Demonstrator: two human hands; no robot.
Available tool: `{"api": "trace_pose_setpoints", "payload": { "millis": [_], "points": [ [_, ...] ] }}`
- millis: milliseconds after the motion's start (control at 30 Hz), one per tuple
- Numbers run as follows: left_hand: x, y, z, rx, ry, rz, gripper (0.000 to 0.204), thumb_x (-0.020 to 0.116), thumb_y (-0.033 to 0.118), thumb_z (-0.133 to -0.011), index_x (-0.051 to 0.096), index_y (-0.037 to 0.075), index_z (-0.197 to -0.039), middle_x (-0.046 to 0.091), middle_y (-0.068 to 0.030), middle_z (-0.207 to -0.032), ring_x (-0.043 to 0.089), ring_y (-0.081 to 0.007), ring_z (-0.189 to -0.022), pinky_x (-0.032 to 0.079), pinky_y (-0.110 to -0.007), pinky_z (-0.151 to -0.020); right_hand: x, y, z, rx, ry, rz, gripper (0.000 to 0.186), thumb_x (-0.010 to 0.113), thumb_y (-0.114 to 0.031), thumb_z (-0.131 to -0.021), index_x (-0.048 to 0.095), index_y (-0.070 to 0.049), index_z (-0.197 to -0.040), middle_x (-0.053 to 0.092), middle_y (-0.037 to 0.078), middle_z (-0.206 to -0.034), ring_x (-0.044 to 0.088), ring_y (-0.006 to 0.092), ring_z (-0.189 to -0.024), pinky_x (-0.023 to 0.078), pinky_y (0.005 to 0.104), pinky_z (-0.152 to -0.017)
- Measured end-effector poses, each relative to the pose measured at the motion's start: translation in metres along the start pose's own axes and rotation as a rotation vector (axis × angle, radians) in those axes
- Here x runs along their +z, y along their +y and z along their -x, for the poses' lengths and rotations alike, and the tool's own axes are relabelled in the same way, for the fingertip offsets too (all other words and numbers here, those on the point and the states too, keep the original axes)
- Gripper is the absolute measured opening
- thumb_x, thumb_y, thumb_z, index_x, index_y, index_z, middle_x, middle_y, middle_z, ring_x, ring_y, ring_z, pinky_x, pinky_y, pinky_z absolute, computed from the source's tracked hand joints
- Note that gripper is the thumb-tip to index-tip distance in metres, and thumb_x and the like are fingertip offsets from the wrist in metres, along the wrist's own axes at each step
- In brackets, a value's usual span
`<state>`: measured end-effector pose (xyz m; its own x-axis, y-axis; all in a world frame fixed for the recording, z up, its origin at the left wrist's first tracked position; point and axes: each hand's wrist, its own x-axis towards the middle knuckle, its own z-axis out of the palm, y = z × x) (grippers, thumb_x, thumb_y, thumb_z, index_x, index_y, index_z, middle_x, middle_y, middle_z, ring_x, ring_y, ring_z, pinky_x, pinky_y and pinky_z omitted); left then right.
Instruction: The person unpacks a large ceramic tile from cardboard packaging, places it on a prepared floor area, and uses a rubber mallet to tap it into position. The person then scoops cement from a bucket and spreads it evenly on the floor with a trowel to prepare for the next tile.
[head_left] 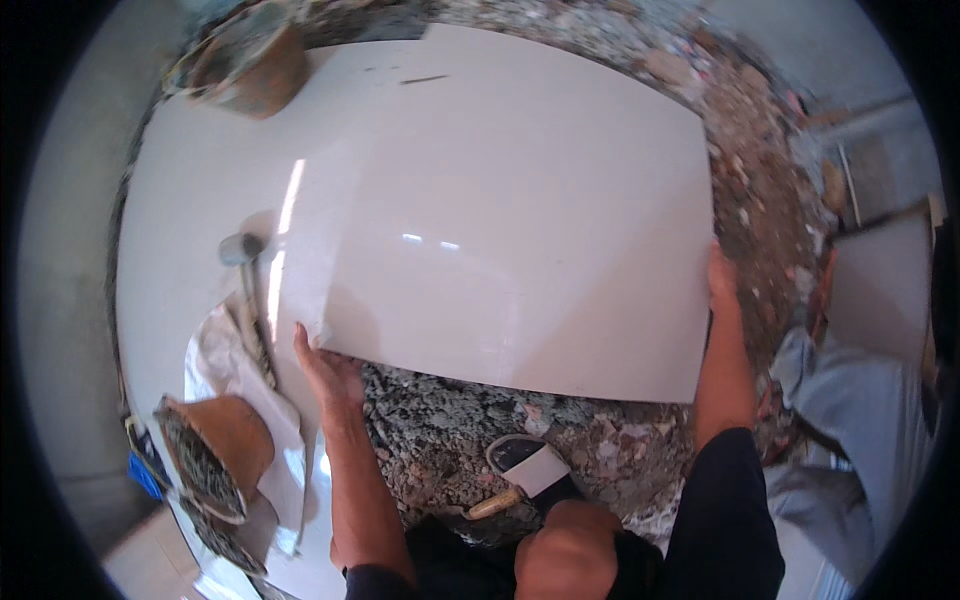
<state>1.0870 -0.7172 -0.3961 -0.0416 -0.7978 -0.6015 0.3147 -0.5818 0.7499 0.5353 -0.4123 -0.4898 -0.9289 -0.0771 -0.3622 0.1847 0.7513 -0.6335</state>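
A large glossy off-white floor tile (530, 210) spans the middle of the view, held between my two hands. At its near left corner is my left hand (335, 375), thumb up along the edge and the other fingers partly hidden. My right hand (721, 278) grips the right edge, its fingertips mostly out of sight. Part of the tile overlaps similar pale tiles (190, 200) on the left. Grey lumpy mortar (430, 420) shows below the near edge. Whether the tile touches the mortar, I cannot tell.
A mallet (240, 250) lies on the left tiles beside a white sack (225, 350). Nearby, an orange bucket (235, 440) tips over with mortar in it. Another bucket (275, 80) stands far left. A wooden handle (495, 503) lies by my sandal (545, 470). Rubble (765, 200) lines the right.
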Motion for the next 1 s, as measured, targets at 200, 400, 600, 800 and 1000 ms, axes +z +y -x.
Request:
{"api": "trace_pose_setpoints", "payload": {
  "millis": [200, 400, 600, 800, 1000],
  "points": [
    [-0.001, 0.053, -0.001, -0.089, -0.198, -0.708, 0.060, 0.043, 0.054, -0.096, 0.060, 0.000, -0.119, 0.064, -0.0175, -0.110, 0.061, -0.0273, -0.100, 0.050, -0.041, -0.083, 0.009, 0.003, -0.052, 0.068, 0.207, 0.140, 0.096, 0.039, -0.070, -0.089, 0.051, 0.020, -0.120, 0.056, 0.029, -0.126, 0.054, 0.0398, -0.116, 0.038, 0.0432, -0.103],
    [-0.009, 0.072, 0.028, 0.184, -0.156, -1.239, 0.072, 0.047, 0.062, -0.089, 0.066, -0.008, -0.089, 0.065, -0.0270, -0.083, 0.064, -0.0363, -0.086, 0.047, -0.044, -0.081, 0.007, -0.003, 0.041, 0.057, 0.106, -0.409, 0.109, 0.032, -0.081, -0.083, 0.040, 0.016, -0.133, 0.044, 0.027, -0.139, 0.045, 0.0393, -0.125, 0.035, 0.0445, -0.106],
    [-0.070, 0.082, 0.109, 0.207, 0.091, -1.269, 0.072, 0.045, 0.064, -0.090, 0.064, -0.004, -0.075, 0.063, -0.0233, -0.071, 0.062, -0.0397, -0.073, 0.048, -0.048, -0.072, 0.006, -0.007, 0.150, 0.141, 0.002, -0.532, 0.113, 0.026, -0.084, -0.082, 0.035, 0.014, -0.137, 0.036, 0.026, -0.145, 0.036, 0.0368, -0.133, 0.032, 0.0459, -0.108],
    [-0.162, 0.077, 0.191, 0.340, 0.134, -1.267, 0.064, 0.054, 0.060, -0.088, 0.061, 0.000, -0.068, 0.062, -0.0201, -0.064, 0.062, -0.0390, -0.064, 0.047, -0.048, -0.062, -0.020, -0.045, 0.199, -0.018, -0.173, -0.584, 0.107, 0.024, -0.081, -0.084, 0.037, 0.011, -0.137, 0.032, 0.027, -0.147, 0.033, 0.0369, -0.134, 0.028, 0.0480, -0.110],
    [-0.262, 0.052, 0.294, 0.443, 0.303, -1.021, 0.060, 0.060, 0.057, -0.085, 0.058, 0.001, -0.065, 0.059, -0.0205, -0.060, 0.061, -0.0390, -0.062, 0.047, -0.048, -0.061, -0.026, -0.101, 0.296, -0.368, -0.229, -0.491, 0.103, 0.023, -0.079, -0.086, 0.038, 0.010, -0.137, 0.033, 0.027, -0.146, 0.034, 0.0366, -0.134, 0.027, 0.0479, -0.111]
  ]
}}
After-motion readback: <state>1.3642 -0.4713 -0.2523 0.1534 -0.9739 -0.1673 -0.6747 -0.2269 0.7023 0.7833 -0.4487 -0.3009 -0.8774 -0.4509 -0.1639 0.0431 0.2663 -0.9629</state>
